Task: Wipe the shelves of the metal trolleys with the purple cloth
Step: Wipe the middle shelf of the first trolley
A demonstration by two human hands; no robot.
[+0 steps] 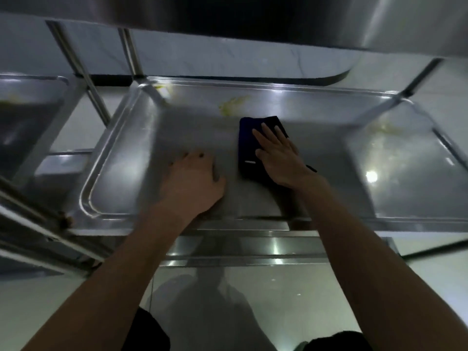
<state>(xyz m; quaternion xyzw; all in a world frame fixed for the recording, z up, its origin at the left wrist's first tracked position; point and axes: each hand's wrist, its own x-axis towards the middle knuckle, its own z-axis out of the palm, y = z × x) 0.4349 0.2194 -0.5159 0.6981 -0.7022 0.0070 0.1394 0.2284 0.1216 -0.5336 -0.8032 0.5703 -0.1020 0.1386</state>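
Beyond the cloth (249,148), yellowish smears (231,105) mark the shelf (141,138).

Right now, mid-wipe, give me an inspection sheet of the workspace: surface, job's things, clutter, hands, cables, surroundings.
Surface: trolley shelf, steel with raised rim; yellowish smears near the far edge, more at the far right corner.
Job's things: purple cloth, folded, flat on the shelf just short of the smears.
Clutter: nothing seen.
Hands: right hand flat on the cloth, fingers straight; left hand resting on bare shelf beside it, fingers bent.
Cables: nothing seen.
Surroundings: second trolley to the left, also smeared; upper shelf overhead; glossy floor below.
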